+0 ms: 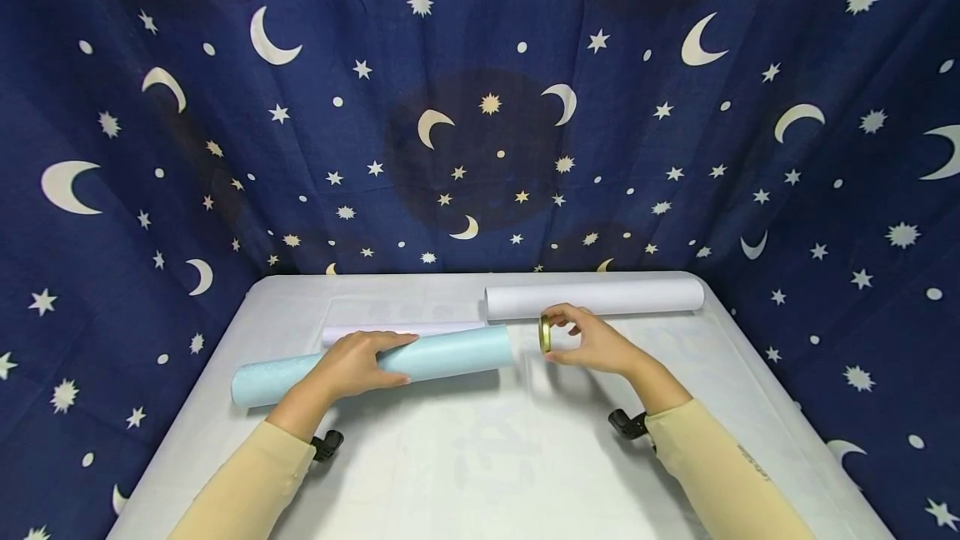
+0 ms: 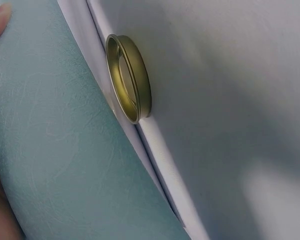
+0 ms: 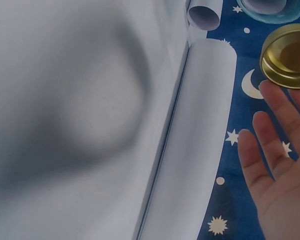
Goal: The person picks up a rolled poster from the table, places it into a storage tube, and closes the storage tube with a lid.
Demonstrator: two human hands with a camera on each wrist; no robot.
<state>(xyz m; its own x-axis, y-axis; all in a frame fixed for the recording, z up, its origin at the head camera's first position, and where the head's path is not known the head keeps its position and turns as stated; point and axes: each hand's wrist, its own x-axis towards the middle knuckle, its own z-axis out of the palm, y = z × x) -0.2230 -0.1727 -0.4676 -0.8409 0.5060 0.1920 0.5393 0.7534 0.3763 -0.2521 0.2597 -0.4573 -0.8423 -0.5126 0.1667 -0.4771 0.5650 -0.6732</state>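
Note:
My left hand (image 1: pixel 360 363) grips a light blue rolled sheet (image 1: pixel 457 352) from above, fingers over its far side and thumb along the near side. Its textured surface (image 2: pixel 45 115) fills the left part of the left wrist view. To the right of the roll's end, my right hand (image 1: pixel 596 344) pinches a gold metal ring (image 1: pixel 545 334) on edge between thumb and fingertips. In the right wrist view the gold ring (image 3: pixel 290 57) touches the fingertips; the thumb is hidden. A gold ring (image 2: pixel 130 80) also appears beside the blue roll in the left wrist view; I cannot tell whether it is the same one.
A white paper roll (image 1: pixel 600 298) lies along the table's back right. A thin lavender roll (image 1: pixel 337 332) lies behind the blue one, partly covered by it. The white-covered table (image 1: pixel 480 473) meets a dark blue curtain (image 1: pixel 480 40) with moons and stars.

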